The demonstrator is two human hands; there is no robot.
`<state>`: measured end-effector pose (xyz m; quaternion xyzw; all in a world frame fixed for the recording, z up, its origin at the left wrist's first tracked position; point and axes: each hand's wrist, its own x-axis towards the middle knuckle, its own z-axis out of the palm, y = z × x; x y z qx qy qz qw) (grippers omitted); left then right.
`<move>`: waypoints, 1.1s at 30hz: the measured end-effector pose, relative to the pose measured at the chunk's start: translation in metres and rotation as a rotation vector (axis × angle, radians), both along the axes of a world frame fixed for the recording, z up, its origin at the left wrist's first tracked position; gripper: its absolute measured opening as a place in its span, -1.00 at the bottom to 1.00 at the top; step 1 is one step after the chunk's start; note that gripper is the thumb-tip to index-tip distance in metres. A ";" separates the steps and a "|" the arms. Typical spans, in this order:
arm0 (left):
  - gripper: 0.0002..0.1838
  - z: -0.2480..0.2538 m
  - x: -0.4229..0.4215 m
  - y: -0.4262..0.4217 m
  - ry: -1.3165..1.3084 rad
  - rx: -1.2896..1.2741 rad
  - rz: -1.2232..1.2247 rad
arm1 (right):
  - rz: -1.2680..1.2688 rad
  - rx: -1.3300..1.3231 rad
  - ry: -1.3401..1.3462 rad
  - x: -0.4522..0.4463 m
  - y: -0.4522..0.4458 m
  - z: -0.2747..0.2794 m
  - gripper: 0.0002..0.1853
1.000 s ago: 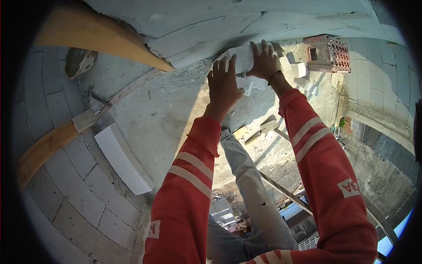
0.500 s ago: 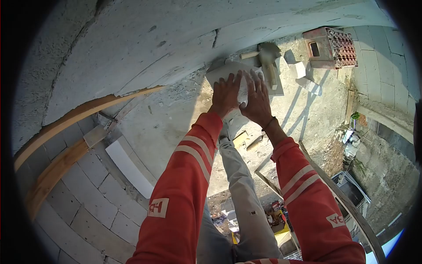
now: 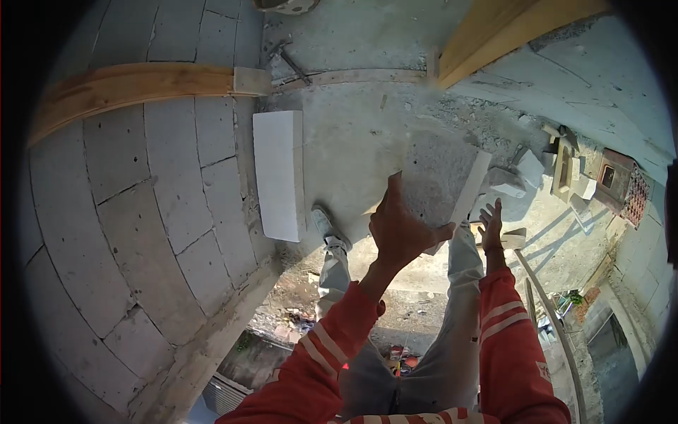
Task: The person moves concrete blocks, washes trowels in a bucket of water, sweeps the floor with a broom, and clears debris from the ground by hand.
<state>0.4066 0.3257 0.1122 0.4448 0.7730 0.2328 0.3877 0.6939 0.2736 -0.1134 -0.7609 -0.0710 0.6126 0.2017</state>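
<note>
A grey concrete block with a rough, dark face and a paler side stands tilted in front of me. My left hand grips its near left corner, fingers along the left edge and thumb across the near edge. To the right of the block, my right hand is open, fingers spread and pointing up. It is close to the block's pale side; whether it touches cannot be made out. Broken pale block pieces lie on the floor beyond that hand.
A long white block lies by the block wall at left. Wooden boards cross overhead of the floor. A red crate and a hammer-like tool are at right. The floor drops away at an edge near my feet.
My view has swung left. Both hands were flat together on a block face; now they are apart, the left gripping the tilted block and the right spread beside it.
</note>
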 end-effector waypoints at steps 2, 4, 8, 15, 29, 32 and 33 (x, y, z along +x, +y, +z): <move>0.11 -0.009 -0.074 -0.068 -0.114 -0.094 0.177 | -0.022 0.092 0.438 -0.062 -0.008 -0.018 -0.06; 0.10 -0.027 -0.137 -0.139 -0.154 -0.101 0.307 | 0.128 0.154 0.470 -0.130 -0.011 -0.008 -0.11; -0.12 -0.060 -0.250 -0.245 -0.479 -0.117 0.652 | 0.412 0.084 0.256 -0.252 -0.025 -0.022 -0.23; -0.20 -0.187 -0.378 -0.409 -1.033 -0.089 0.988 | 1.526 0.386 -0.127 -0.428 -0.024 -0.108 -0.41; -0.20 -0.313 -0.408 -0.425 -1.305 0.044 1.452 | 1.492 0.840 -0.171 -0.656 -0.016 -0.093 -0.19; -0.27 -0.310 -0.407 -0.412 -1.253 0.031 1.430 | 1.450 1.041 -0.115 -0.668 -0.011 -0.091 -0.21; -0.30 -0.311 -0.404 -0.409 -1.241 0.008 1.445 | 1.465 0.908 -0.148 -0.676 -0.007 -0.079 -0.25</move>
